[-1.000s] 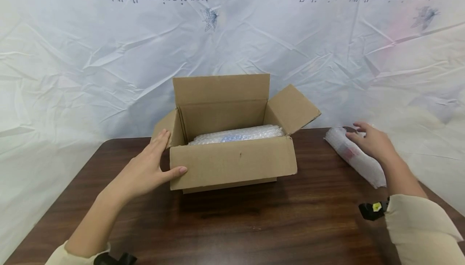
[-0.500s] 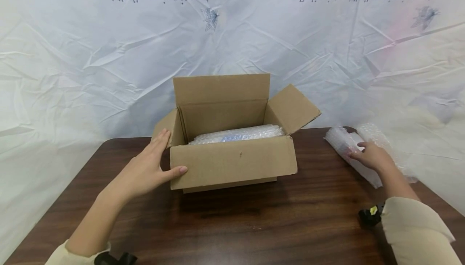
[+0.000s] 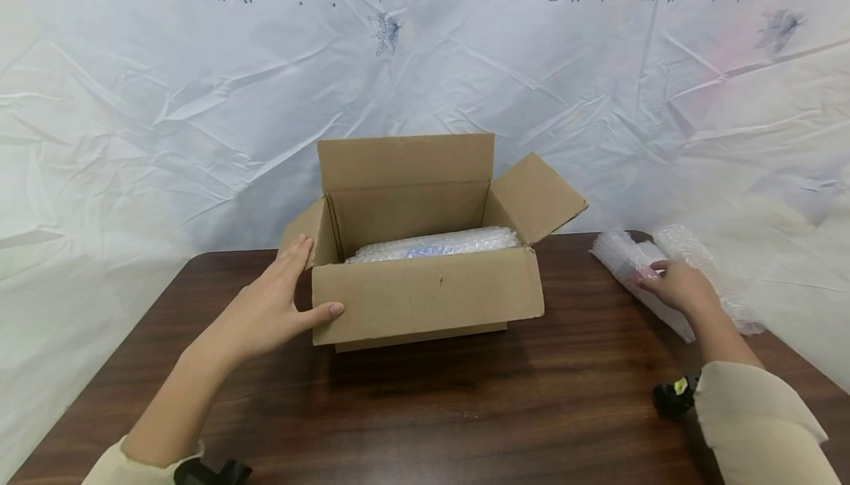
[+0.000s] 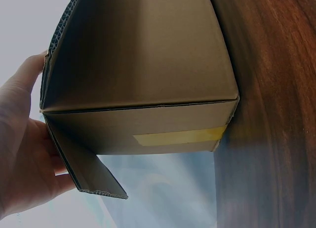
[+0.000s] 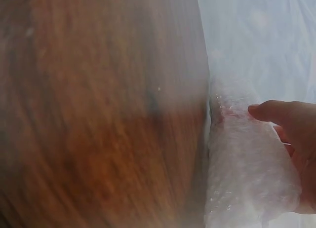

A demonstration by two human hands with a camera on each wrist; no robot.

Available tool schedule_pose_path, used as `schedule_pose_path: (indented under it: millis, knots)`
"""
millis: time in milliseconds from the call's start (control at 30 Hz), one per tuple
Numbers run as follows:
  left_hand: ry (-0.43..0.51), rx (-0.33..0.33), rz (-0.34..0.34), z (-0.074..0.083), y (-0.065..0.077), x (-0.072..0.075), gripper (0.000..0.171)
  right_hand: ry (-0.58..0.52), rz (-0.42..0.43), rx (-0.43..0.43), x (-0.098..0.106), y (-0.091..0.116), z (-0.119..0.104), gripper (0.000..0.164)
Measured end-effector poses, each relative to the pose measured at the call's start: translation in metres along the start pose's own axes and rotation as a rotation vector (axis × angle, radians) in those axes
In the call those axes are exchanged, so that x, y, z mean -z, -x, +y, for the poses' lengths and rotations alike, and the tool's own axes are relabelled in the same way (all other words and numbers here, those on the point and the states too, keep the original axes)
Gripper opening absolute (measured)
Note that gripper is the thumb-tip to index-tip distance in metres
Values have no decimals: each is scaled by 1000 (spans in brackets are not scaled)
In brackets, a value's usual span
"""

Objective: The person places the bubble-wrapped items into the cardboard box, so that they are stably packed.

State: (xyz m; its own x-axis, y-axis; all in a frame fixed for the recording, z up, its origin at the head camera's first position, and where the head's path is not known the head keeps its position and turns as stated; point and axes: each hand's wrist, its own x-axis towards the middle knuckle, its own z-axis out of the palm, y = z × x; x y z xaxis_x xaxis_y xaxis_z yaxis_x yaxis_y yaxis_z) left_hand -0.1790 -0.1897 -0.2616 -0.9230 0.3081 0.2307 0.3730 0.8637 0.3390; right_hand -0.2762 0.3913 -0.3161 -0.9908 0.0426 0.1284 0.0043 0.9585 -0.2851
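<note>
A cardboard box [image 3: 428, 297] with raised and folded-out flaps stands on the table, holding a bubble-wrapped item [image 3: 458, 241] with some blue showing through. My left hand [image 3: 265, 315] rests at its left front corner, thumb on the front flap and fairly straight fingers along the left side flap. In the left wrist view, the fingers lie partly hidden behind that side flap [image 4: 84, 164]. At the table's right, my right hand [image 3: 684, 289] grips a long bubble-wrapped package [image 3: 614, 252] with a reddish patch. Its thumb presses this wrap in the right wrist view; the other fingers are mostly hidden.
More bubble wrap [image 3: 684, 241] lies just beyond my right hand, near the right edge of the dark wooden table [image 3: 465, 411]. A white printed sheet [image 3: 199, 101] hangs behind the table. Yellowish tape [image 4: 180, 136] marks the box's side.
My right hand has come down and slightly left onto the bubble-wrapped package and taken hold of it. The left hand and the box have stayed in place.
</note>
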Motion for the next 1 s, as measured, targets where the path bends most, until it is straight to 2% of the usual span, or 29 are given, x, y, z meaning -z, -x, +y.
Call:
schedule_pose_path:
  millis: [367, 667, 1000]
  knots:
    - [9, 5, -1, 1, -1, 0, 108, -29, 165, 42, 7, -2, -18, 53]
    - [10, 4, 2, 1, -1, 0, 108, -113, 315, 84, 22, 3, -54, 51]
    - [9, 0, 6, 1, 0, 0, 108, -217, 512, 176, 46, 17, -89, 41]
